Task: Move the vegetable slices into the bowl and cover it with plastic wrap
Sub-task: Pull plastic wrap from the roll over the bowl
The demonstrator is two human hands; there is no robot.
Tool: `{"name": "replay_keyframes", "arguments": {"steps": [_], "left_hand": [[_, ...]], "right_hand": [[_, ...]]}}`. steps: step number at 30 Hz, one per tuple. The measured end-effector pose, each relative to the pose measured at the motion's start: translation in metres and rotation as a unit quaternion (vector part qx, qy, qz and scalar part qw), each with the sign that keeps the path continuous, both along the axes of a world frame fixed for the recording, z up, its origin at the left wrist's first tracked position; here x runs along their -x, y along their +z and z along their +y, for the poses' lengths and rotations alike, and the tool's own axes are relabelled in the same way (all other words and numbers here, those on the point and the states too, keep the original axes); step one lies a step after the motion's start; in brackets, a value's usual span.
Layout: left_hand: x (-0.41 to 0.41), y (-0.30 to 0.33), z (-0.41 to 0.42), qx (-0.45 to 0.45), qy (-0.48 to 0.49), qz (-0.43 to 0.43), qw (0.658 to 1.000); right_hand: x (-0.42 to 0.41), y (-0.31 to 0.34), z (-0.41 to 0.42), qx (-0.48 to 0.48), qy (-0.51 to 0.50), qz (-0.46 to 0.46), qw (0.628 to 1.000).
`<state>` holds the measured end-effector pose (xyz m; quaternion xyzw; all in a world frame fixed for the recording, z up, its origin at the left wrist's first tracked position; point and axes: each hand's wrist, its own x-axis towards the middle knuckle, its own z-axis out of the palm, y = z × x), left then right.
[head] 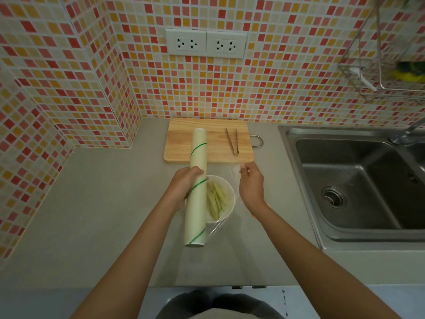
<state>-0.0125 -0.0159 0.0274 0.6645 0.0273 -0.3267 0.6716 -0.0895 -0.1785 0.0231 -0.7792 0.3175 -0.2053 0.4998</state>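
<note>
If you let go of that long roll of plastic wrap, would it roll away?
Probably. The roll of plastic wrap is a smooth round tube, so on the flat counter it could roll sideways. It looks light, since the left hand holds it alone. The pulled-out film looks floppy and clingy.

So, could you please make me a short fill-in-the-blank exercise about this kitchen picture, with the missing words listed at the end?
1. The left hand holds the roll of plastic wrap above the ____ edge of the bowl.
2. The vegetable slices lie inside the ____.
3. The metal tongs rest on the wooden ____.
4. The right hand pinches the sheet of ____ pulled from the roll.

Missing words: left; bowl; cutting board; plastic wrap
</note>
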Motion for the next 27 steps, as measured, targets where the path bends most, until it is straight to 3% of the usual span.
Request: {"name": "replay_keyframes", "arguments": {"steps": [6,11,19,27], "left_hand": [[0.006,-0.005,0.002,-0.055,-0.026,-0.054,0.997],[0.002,-0.010,0.014,-0.012,0.010,-0.007,1.000],[-0.001,-0.023,0.027,-0.083,0.024,-0.086,0.993],[0.003,-0.025,0.034,-0.104,0.023,-0.070,0.992]], "right_hand": [[0.004,-0.011,-0.003,-0.012,-0.012,0.009,1.000],[0.011,-0.020,-0.008,-0.015,-0.015,0.027,0.999],[0.012,-0.026,-0.004,-0.009,-0.010,0.022,1.000],[0.017,-0.034,-0.010,-0.009,-0.004,0.042,0.999]]}}
